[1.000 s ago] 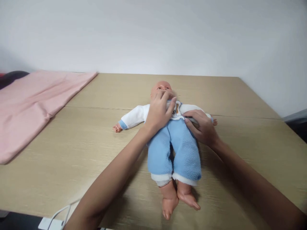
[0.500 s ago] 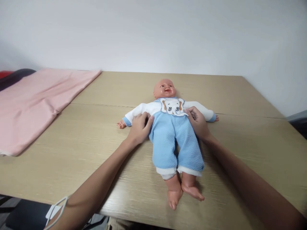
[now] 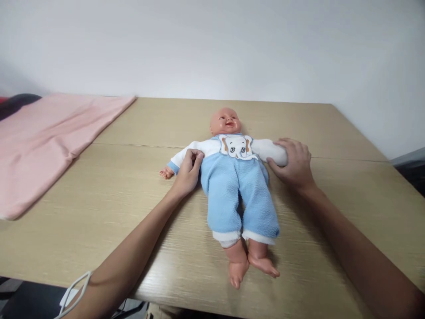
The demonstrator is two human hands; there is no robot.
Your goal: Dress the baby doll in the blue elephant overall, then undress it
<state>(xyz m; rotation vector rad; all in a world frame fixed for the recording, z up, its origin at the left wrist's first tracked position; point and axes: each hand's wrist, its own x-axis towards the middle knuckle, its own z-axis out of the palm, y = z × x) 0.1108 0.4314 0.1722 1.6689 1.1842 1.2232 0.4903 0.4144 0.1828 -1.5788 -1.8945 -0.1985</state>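
A baby doll (image 3: 223, 181) lies face up on the wooden table, its bare feet pointing toward me. It wears blue trousers and a white top with an elephant patch (image 3: 237, 147) on the chest. At the doll's arm on the left side of the view, my left hand (image 3: 187, 173) is closed, thumb and fingers pinching the white sleeve (image 3: 208, 148) near the waist. My right hand (image 3: 295, 161) is wrapped round the doll's other arm (image 3: 265, 149) and covers its cuff and hand.
A pink cloth (image 3: 43, 146) is spread over the left part of the table (image 3: 99, 230). Behind the table rises a pale wall (image 3: 212, 48). Below the near edge, at the lower left, is a dark seat (image 3: 33, 301). A white cord loop (image 3: 77, 288) hangs at my left forearm.
My right hand has moved outward from the doll's waist and closed round its arm. My left hand has shifted slightly upward along the sleeve.
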